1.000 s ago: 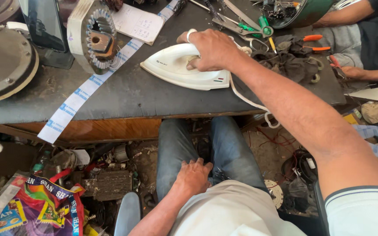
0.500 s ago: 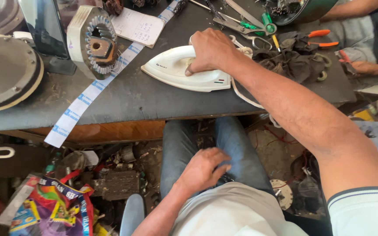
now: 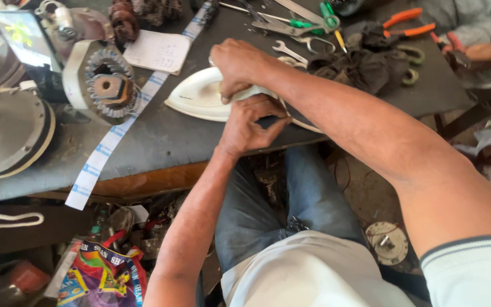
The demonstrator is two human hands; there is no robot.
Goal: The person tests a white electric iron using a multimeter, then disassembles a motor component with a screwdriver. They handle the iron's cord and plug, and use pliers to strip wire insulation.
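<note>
Cluttered ground lies nearest below the seated person's jeans: a colourful printed bag [image 3: 104, 272] at the lower left, loose scrap under the bench, and a small round metal part [image 3: 389, 243] by the right knee. Above that runs the dark workbench [image 3: 160, 145], its wooden edge facing the lap.

At the near edge of the bench lies a white electric iron [image 3: 197, 98], tip pointing left, its cord [image 3: 301, 124] looping off the right side. The left hand [image 3: 247, 125] comes up from below and curls its fingers around the rear end of the iron's handle. The right hand [image 3: 236, 65] is clamped over the top of the same handle, and its forearm crosses the bench edge, hiding the iron's back end.

Left of the iron a strip of blue-and-white tape [image 3: 121, 125] runs diagonally, past a motor stator [image 3: 100, 88] and a round motor housing [image 3: 8, 133]. A white paper note [image 3: 158, 51] lies beyond the iron. Farther back are a spanner [image 3: 288, 52], a dark cloth heap [image 3: 365, 62], green-handled scissors [image 3: 296, 24] and orange-handled pliers [image 3: 407, 23]. Another person's hand [image 3: 473, 51] rests at the far right corner.
</note>
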